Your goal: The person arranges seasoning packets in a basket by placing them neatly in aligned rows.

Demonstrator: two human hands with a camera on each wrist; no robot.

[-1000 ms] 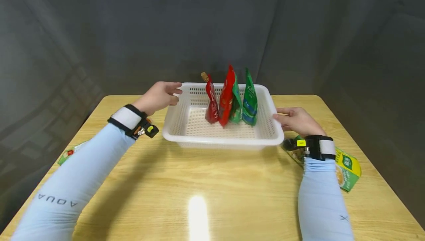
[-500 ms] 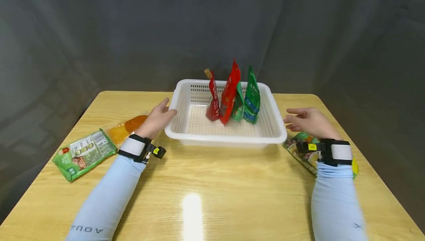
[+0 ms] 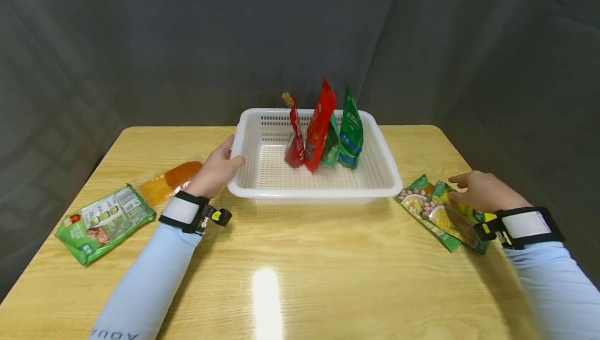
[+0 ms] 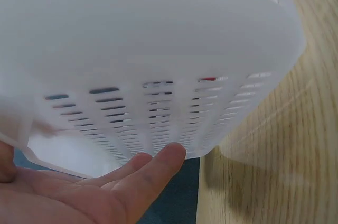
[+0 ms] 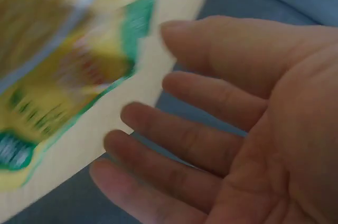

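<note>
A wide wooden desk (image 3: 300, 256) fills my view, with a grey curtain behind it. At the middle, toward the far side, sits a white slotted basket (image 3: 262, 190). Inside it stand four pouches in a tight row: a small red spouted pouch (image 3: 295, 145), a taller red pouch (image 3: 320, 124), a low green pouch (image 3: 330, 147) half hidden behind that one, and a taller green pouch (image 3: 351, 129) on the right.

My left hand (image 3: 215, 169) rests against the basket's left rim, fingers straight and relaxed, holding nothing; the left wrist view shows a fingertip (image 4: 168, 155) just under the slotted wall.

My right hand (image 3: 485, 191) hovers over the right end of a pair of overlapping green and yellow snack packets (image 3: 440, 217) lying flat on the desk, just right of the basket. Its grip is wide, fingers spread loosely and closed on nothing. The packets lie directly beneath and to the left of this hand, their long axis running from near the basket corner toward my right wrist. The right hand is far nearer them than the left.

On my left lie an orange sachet (image 3: 166, 183) beside my wrist and a green printed packet (image 3: 105, 223) nearer the desk's edge. Printing on every packet is too small to read. My left sleeve (image 3: 136, 282) carries the word AQUA.
</note>
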